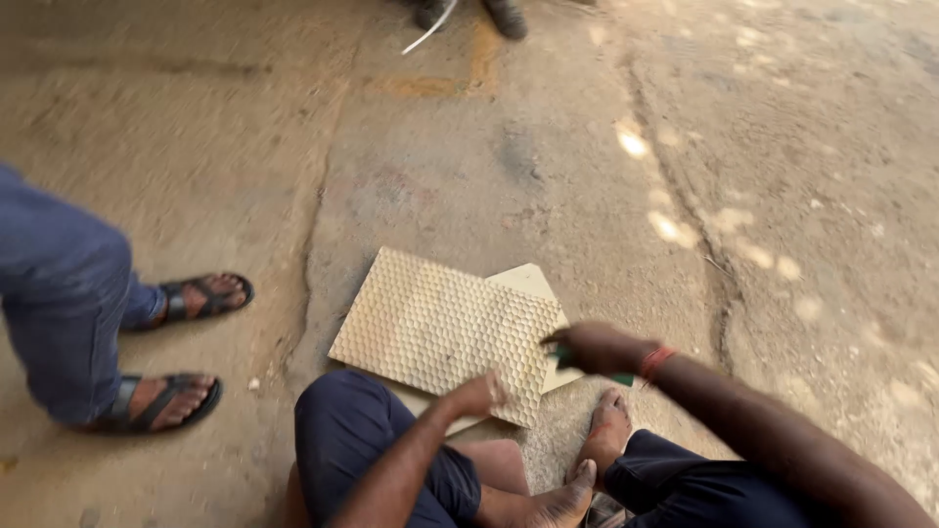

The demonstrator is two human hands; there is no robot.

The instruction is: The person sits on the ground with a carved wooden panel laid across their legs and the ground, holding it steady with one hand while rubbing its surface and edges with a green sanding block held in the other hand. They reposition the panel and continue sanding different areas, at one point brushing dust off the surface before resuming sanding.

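Note:
A cream tile point(435, 328) with a raised honeycomb pattern lies flat on the concrete ground in front of my crossed legs. A plain beige piece point(529, 282) sticks out from under its far right corner. My left hand point(477, 394) rests on the tile's near edge, fingers curled, holding nothing that shows. My right hand point(593, 346) hovers at the tile's right edge, closed on a small green object point(618, 377) that is mostly hidden by the fingers. A red band sits on my right wrist.
Another person stands at the left in blue trousers point(59, 293) and dark sandals point(201, 296). A second pair of feet point(469, 15) and a white strip are at the top edge. A crack point(699, 254) runs through the ground on the right.

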